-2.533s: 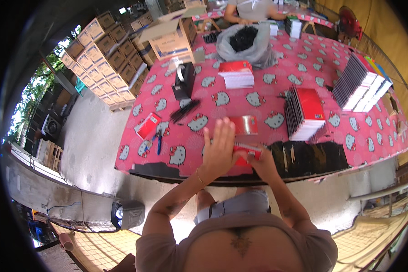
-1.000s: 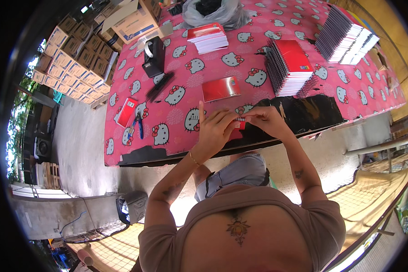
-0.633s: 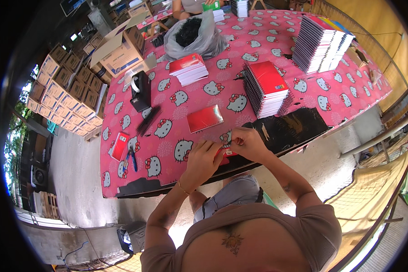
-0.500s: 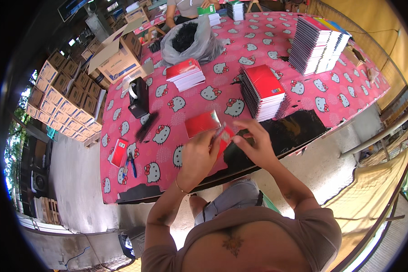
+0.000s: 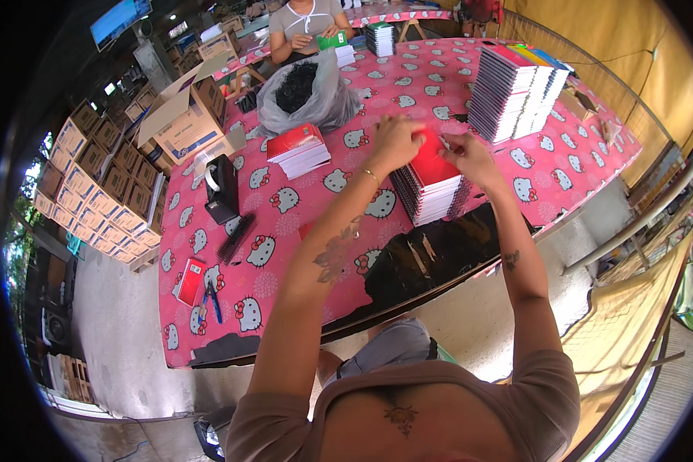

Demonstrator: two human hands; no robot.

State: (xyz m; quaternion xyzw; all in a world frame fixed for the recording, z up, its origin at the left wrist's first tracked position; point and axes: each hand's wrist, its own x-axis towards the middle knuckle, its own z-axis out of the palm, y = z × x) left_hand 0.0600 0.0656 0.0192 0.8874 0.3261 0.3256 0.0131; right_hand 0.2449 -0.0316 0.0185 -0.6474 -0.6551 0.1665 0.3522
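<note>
My left hand [image 5: 396, 145] is closed at the far left edge of a red notebook [image 5: 433, 160] on top of a stack. My right hand [image 5: 473, 160] pinches the same notebook near its right edge, thumb on the cover. Below them, the stack of spiral-bound notebooks [image 5: 431, 206] shows white page edges and black coils. Part of another red piece [image 5: 306, 229] shows beside my left forearm, which hides most of it. Farther left lies a pile of red-covered notebooks [image 5: 296, 146] with no coils visible.
A clear bag of black coils [image 5: 294, 86] stands behind. On the left are a black tape dispenser [image 5: 222, 192], black coils [image 5: 236, 239], a small red notebook [image 5: 190, 282] and a blue-handled tool [image 5: 215, 303]. Tall notebook stacks [image 5: 508, 92] stand back right. A person [image 5: 308, 31] works opposite.
Both hands have moved from the near middle of the table, away and to the right, carrying a red notebook onto the stack. The view has shifted slightly.
</note>
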